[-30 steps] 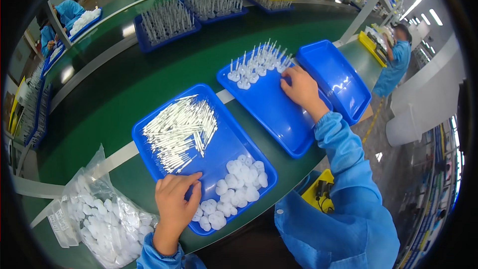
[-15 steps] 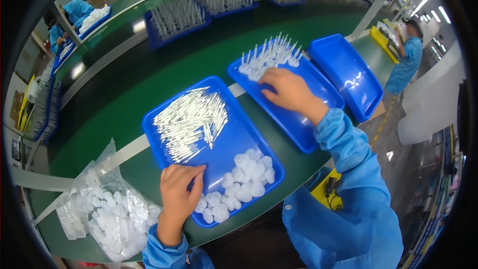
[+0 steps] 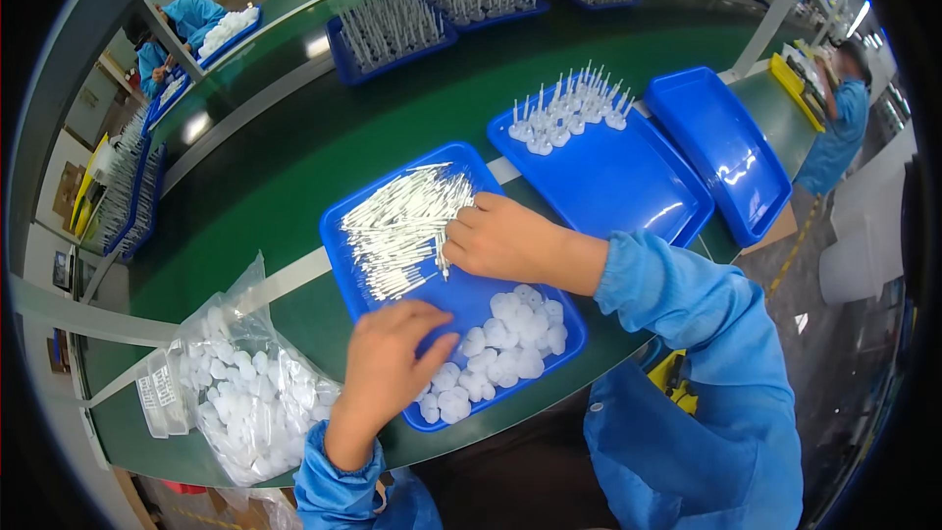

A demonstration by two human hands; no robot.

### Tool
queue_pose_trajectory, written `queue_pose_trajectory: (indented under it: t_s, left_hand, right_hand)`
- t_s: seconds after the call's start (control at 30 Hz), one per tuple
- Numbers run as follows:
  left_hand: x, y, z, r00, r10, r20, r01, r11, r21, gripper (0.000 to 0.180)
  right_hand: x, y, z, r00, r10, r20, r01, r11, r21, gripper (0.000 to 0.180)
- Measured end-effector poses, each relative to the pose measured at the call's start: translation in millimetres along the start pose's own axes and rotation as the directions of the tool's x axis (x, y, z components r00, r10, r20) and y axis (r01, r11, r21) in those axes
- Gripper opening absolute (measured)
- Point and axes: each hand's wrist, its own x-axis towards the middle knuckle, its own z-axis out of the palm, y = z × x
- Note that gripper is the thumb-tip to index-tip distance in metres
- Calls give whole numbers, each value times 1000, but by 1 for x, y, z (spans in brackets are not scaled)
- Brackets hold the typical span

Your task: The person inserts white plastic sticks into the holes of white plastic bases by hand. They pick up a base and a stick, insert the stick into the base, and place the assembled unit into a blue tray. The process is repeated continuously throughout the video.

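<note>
Inside a blue tray (image 3: pixel 576 345) lie a heap of thin white sticks (image 3: pixel 407 221) and a pile of round white plastic caps (image 3: pixel 505 339). At the heap's right edge is my right hand (image 3: pixel 505 240), its fingers curled together; whatever they may grip is hidden. My left hand (image 3: pixel 392 358) hovers over the tray's near left part, beside the caps, with thumb and fingers apart and nothing seen between them. A second blue tray (image 3: pixel 628 177), farther right, holds rows of caps with upright sticks (image 3: pixel 569 113) at its far end.
A clear plastic bag (image 3: pixel 260 412) of white caps lies at the left edge of the green table. Another blue tray (image 3: pixel 721 147) rests at the right. Trays of upright sticks (image 3: pixel 388 29) stand across the belt (image 3: pixel 285 157). Other people in blue work at the far left and right.
My right hand has come back from the rows of upright sticks to the stick heap. My left hand's thumb and fingers have spread apart. The view has shifted slightly.
</note>
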Motion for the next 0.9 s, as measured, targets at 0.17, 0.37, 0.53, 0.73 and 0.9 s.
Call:
queue_pose_trajectory:
  t_s: [0.17, 0.37, 0.53, 0.73, 0.9]
  left_hand:
    - [5, 22, 23, 996, 21, 86, -10, 992, -126, 36]
    - [1, 14, 17, 987, -142, 73, 158, 927, -341, 36]
    - [3, -9, 23, 955, -293, -48, 220, 807, -548, 38]
    - [25, -26, 14, 919, -393, 35, 190, 362, -913, 34]
    - [26, -29, 23, 879, -442, -178, 9, 388, -922, 30]
  right_hand:
    - [-1, 0, 5, 962, 240, -130, -202, 946, 253, 19]
    - [-13, -14, -25, 725, 681, 103, -408, 305, 861, 12]
    - [-40, -14, -7, 648, 729, 222, -367, 43, 929, 14]
    - [-21, -7, -29, 693, 711, 118, -229, 63, 971, 19]
    - [29, -22, -38, 783, 617, -83, -81, 233, 969, 20]
